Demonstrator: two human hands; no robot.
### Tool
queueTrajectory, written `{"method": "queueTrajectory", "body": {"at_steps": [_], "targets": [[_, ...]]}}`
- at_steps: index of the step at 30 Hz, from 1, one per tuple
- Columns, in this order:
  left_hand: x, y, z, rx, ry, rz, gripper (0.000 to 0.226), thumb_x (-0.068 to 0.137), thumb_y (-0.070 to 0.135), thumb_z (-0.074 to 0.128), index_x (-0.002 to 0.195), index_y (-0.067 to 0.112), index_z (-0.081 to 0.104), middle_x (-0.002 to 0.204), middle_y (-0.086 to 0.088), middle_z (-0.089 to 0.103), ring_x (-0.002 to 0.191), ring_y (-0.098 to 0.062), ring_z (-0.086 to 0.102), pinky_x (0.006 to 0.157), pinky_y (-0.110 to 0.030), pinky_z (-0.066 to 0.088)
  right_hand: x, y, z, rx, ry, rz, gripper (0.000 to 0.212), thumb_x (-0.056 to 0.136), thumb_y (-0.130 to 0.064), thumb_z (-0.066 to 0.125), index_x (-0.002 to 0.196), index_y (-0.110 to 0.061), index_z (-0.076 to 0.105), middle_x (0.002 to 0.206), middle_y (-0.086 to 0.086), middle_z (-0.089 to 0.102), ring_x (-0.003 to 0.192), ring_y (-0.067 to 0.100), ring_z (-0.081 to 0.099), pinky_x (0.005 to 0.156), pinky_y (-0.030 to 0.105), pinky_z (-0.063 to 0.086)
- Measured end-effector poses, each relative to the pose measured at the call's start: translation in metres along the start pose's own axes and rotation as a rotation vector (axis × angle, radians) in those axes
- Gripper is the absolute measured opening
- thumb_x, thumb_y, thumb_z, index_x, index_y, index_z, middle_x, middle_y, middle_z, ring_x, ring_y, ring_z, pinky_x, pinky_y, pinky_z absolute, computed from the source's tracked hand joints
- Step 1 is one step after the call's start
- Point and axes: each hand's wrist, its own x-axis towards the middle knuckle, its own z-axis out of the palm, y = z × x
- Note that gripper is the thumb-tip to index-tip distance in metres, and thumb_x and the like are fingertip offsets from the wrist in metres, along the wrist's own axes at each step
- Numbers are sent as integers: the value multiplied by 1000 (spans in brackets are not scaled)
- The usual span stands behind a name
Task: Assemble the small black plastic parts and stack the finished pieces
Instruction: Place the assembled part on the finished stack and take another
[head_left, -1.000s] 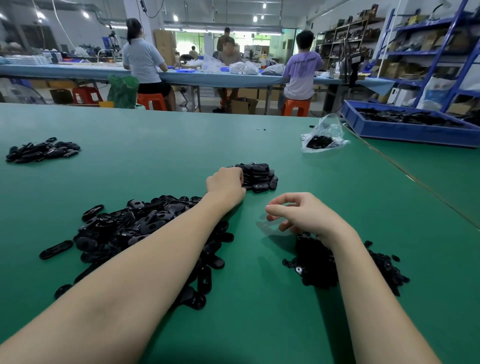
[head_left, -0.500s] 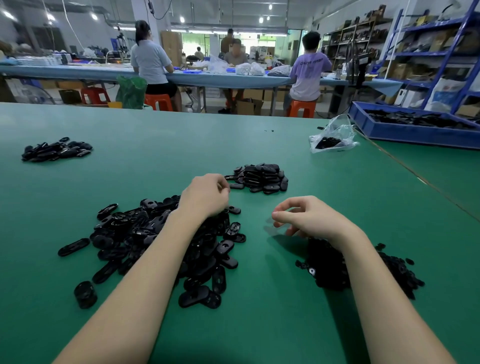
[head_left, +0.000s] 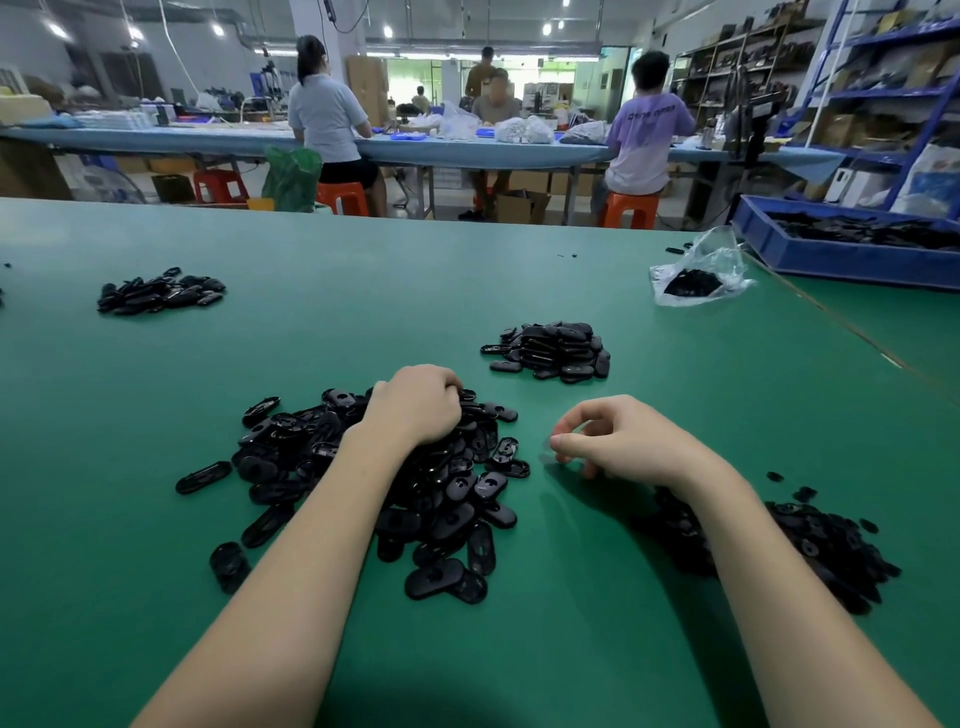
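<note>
Resting on top of the big heap of oval black parts (head_left: 415, 499), the left hand (head_left: 415, 405) is curling its fingers down into the pile; whether it is actually gripping a piece cannot be told, since the fingertips are hidden among the parts. Taking that heap as the landmark, everything else is lying around it on the green table (head_left: 597, 649). Just to the right of the heap, the right hand (head_left: 623, 441) is hovering close over the bare tabletop with thumb and forefinger bent toward each other and nearly meeting; nothing can be made out between them. Behind that wrist, further right of the heap, a second heap of smaller black bits (head_left: 821, 545) is spreading across the table. Beyond the heap and slightly right, a compact stack of finished pieces (head_left: 556, 351) is sitting apart from it. Far to the heap's left and back, another small pile of black parts (head_left: 161, 293) is lying alone. Well beyond the heap to the right, a clear plastic bag (head_left: 698, 270) holding dark parts is lying beside a blue tray (head_left: 841, 257) filled with more black pieces.
</note>
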Motion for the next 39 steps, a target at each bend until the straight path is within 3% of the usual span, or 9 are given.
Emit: {"method": "queueTrajectory", "body": {"at_steps": [7, 15, 21, 25, 28, 30, 32, 36, 39], "targets": [[-4, 2, 1, -35, 15, -10, 30, 100, 24, 40, 116, 26, 65, 122, 0, 67, 116, -24, 56, 102, -41, 37, 1, -2, 2, -5, -11, -11, 10, 93, -35, 69, 94, -26, 72, 79, -15, 77, 61, 4, 67, 71, 26, 47], [-5, 3, -1, -32, 4, -3, 31, 99, 23, 40, 113, 23, 67, 118, -3, 68, 113, -27, 58, 103, -42, 39, 0, -3, 3, -10, -11, -12, 10, 93, -35, 69, 94, -26, 72, 79, -15, 77, 63, 5, 67, 71, 26, 47], [-6, 5, -5, -97, 85, 32, 28, 95, 23, 51, 104, 23, 78, 105, -2, 74, 82, -22, 57, 92, -38, 50, -1, -4, 2, 3, -11, -4, 10, 93, -34, 69, 96, -25, 72, 79, -15, 77, 64, 6, 68, 72, 26, 47], [-7, 12, -9, -206, 107, 53, 27, 94, 25, 53, 102, 24, 79, 117, -1, 72, 97, -24, 65, 91, -37, 53, -3, -1, -4, 34, 14, -1, 9, 94, -32, 69, 96, -24, 73, 82, -13, 78, 64, 7, 69, 69, 25, 48], [-9, 24, -12, -344, 114, 97, 21, 93, 27, 59, 98, 26, 80, 106, 6, 74, 97, -11, 65, 81, -24, 48, -6, 3, -13, 82, 46, 11, 10, 95, -32, 69, 96, -23, 73, 85, -11, 79, 62, 6, 67, 66, 26, 49], [-13, 36, -11, -463, 110, 139, 15, 90, 24, 65, 90, 27, 80, 85, 17, 74, 80, 6, 65, 70, -11, 46, -9, 8, -21, 109, 82, 19, 10, 94, -32, 69, 95, -23, 73, 86, -11, 79, 61, 5, 65, 62, 23, 48], [-18, 50, -7, -555, 90, 180, 16, 86, 17, 67, 83, 28, 78, 70, 23, 70, 61, 8, 64, 53, -2, 39, -10, 14, -28, 123, 129, 27, 10, 94, -31, 70, 94, -22, 74, 84, -11, 79, 62, 5, 64, 61, 22, 47], [-28, 71, 8, -651, 0, 252, 21, 85, 8, 68, 86, 29, 69, 88, 13, 73, 65, -2, 69, 59, -11, 44, -13, 25, -41, 53, 209, 69, 9, 92, -32, 70, 88, -25, 74, 79, -15, 78, 70, 8, 65, 68, 26, 47], [-34, 81, 19, -698, -47, 260, 27, 84, 3, 65, 92, 29, 65, 87, 7, 73, 68, -12, 73, 63, -24, 55, -14, 32, -50, -100, 289, 135, 10, 90, -32, 66, 84, -31, 74, 80, -15, 77, 82, 8, 67, 75, 30, 52]]}}
